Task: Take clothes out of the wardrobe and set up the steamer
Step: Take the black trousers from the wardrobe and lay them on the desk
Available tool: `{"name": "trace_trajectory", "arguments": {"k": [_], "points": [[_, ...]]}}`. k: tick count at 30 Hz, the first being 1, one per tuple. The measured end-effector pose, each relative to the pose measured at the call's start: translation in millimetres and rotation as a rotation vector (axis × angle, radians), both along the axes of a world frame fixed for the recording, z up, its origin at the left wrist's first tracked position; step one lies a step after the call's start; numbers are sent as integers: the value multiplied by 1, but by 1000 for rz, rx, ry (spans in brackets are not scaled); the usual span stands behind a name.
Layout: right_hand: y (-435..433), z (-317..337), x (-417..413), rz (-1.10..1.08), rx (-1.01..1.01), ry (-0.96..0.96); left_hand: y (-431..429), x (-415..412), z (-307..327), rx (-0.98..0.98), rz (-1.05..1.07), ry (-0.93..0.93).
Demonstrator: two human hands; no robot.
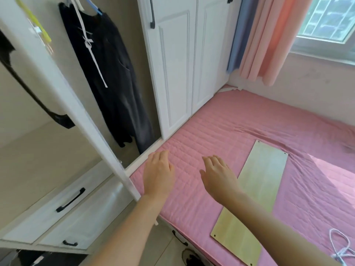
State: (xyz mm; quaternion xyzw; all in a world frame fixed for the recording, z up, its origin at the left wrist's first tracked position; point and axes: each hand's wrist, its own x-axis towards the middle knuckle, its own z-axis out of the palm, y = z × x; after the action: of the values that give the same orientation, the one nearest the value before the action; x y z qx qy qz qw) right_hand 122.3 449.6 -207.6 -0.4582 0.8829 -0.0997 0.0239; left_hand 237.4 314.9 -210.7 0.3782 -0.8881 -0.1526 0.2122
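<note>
Vertically, dark garment point(110, 79) hangs hem-down (blue hanger point(94, 7)).

No writing to read.
Neither the pale rectangular wooden board point(263, 169) just right of the fingers point(213, 160) of the right hand point(219, 177), nor the dark hanging cloth garment point(111, 83) beyond the left hand point(158, 173), bears legible lettering.

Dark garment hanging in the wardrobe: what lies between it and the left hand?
Head view: only a strip of pink bed cover and the wardrobe's white sill separate the left hand from the dark garment.
</note>
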Motion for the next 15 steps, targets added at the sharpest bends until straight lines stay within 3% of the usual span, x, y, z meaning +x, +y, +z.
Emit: {"name": "trace_trajectory", "arguments": {"k": [9,15], "points": [[-99,26,-89,214,-30,45,-69,-75,20,-70,233,85],[-170,68,-141,410,-33,141,-125,-111,48,-102,194,149]]}}
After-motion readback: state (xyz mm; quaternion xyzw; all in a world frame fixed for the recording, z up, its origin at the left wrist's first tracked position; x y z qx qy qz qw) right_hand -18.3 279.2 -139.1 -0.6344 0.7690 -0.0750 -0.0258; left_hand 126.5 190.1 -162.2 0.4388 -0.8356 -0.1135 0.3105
